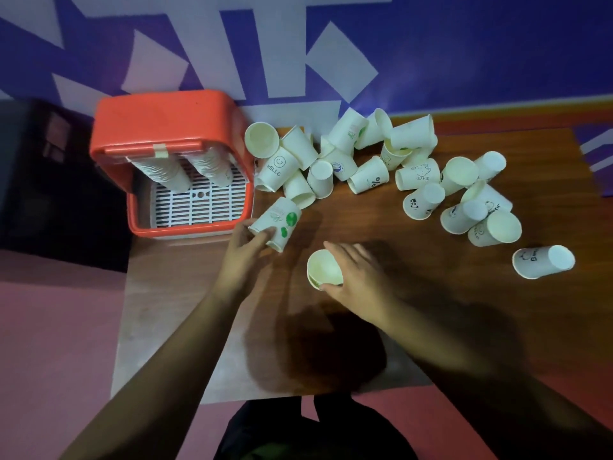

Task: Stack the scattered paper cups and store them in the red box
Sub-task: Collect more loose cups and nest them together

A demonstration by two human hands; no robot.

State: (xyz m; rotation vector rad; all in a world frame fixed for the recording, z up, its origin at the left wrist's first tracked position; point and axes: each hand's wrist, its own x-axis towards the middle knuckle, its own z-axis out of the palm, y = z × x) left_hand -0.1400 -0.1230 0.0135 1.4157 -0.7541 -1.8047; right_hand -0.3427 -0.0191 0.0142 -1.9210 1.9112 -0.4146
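My left hand [247,242] grips a white paper cup with green print [277,222], lying tilted just right of the red box [166,127]. My right hand [356,277] holds another white cup [324,268] with its mouth facing up toward me, near the table's middle. The red box stands at the table's back left; two stacks of cups [185,169] lean inside it on a white grille. Several loose cups [348,154] lie scattered across the back and right of the wooden table [381,220].
One cup [544,262] lies alone at the right. A blue and white wall [431,61] rises behind the table. The table's front edge runs close to my body, with pink floor [49,327] to the left.
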